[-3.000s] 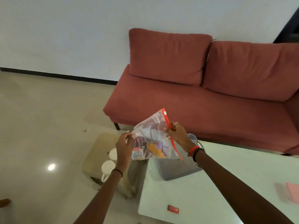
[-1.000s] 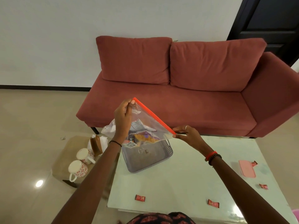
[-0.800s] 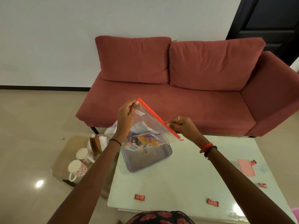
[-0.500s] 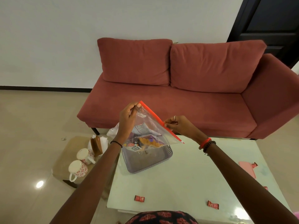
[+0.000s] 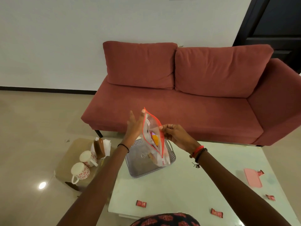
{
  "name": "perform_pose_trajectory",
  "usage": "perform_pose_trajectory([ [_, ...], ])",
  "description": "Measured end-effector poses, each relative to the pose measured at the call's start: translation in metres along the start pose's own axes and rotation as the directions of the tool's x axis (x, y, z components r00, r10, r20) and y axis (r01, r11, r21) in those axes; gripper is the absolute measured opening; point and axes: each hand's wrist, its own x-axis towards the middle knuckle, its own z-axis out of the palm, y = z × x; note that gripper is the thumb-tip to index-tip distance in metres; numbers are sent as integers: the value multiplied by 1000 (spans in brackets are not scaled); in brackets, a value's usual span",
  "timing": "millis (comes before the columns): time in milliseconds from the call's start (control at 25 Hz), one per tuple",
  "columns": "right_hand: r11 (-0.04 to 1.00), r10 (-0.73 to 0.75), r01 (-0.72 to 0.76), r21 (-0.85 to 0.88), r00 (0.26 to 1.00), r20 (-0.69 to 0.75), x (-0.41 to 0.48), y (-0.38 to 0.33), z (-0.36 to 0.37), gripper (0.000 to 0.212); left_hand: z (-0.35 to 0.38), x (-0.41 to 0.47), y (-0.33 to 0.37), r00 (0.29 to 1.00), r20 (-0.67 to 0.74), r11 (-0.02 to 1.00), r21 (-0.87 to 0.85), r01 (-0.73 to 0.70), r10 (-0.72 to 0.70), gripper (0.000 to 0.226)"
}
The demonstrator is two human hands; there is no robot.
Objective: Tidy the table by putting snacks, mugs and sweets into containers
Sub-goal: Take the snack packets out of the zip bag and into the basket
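Observation:
A clear zip bag (image 5: pixel 154 136) with a red seal holds snack packets and hangs edge-on over the grey basket (image 5: pixel 172 154) at the table's far left corner; its lower end dips into the basket. My right hand (image 5: pixel 176 136) pinches the red seal at mid-length. Flat against the bag's left side lies my left hand (image 5: pixel 135 128), fingers straight and spread, one fingertip at the bag's top corner. Two white mugs with red flowers (image 5: pixel 86 158) (image 5: pixel 80 171) stand on a low stool to the left. Red-wrapped sweets (image 5: pixel 141 203) (image 5: pixel 216 212) (image 5: pixel 270 197) lie on the table.
The pale table (image 5: pixel 187 185) also carries a pink lid (image 5: pixel 253 177) with a sweet (image 5: pixel 260 172) beside it. A brown item on white plastic (image 5: pixel 99 147) shares the low stool (image 5: pixel 65 162) with the mugs. A red sofa (image 5: pixel 179 103) stands behind the table.
The bag has turned from slanted and broadside to nearly upright and edge-on, and sunk toward the basket. My left hand has opened from its pinch on the corner; my right hand still grips the seal.

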Motion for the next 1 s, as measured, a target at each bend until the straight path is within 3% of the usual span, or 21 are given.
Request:
perform_pose_trajectory([
  [40, 997, 26, -25, 70, 1000, -11, 2, 5, 5, 15, 9, -6, -4, 989, 119, 996, 12, 89, -90, 75],
  [120, 985, 71, -65, 162, 997, -28, 2, 16, 12, 15, 28, -12, -18, 953, 266, 989, 66, 133, -146, 56],
  [200, 969, 94, -78, 233, 994, -57, 0, 24, 12, 15, 35, -12, -34, 970, 207, 991, 74, 113, -126, 34],
  [320, 964, 85, -54, 262, 990, -112, -2, 29, 1, 18, 31, -6, -57, 982, 113, 976, 173, 130, -151, 23],
  [400, 985, 74, -50, 165, 986, -147, -3, 29, -6, 17, 26, -4, -71, 976, 109, 972, 167, 167, -186, 22],
  [520, 991, 44, -75, -112, 967, -251, -3, 30, -12, 17, 18, -3, -81, 972, 119, 980, 9, 201, -201, 32],
  [680, 867, -102, -172, -467, 857, -505, 3, 42, -20, 11, 1, -2, -96, 995, 3, 988, -115, 104, -104, 24],
  [800, 776, -169, -239, -583, 812, -559, 11, 60, -18, 11, -8, 0, -110, 997, 31, 984, -163, 69, -64, 18],
  [880, 727, -180, -267, -633, 815, -550, 19, 76, -12, 16, -7, 0, -120, 995, 94, 991, -127, 28, -16, 17],
  [1000, 663, -188, -289, -691, 829, -527, 35, 101, -1, 18, 2, 4, -134, 997, 66, 998, -53, -24, 28, 19],
])
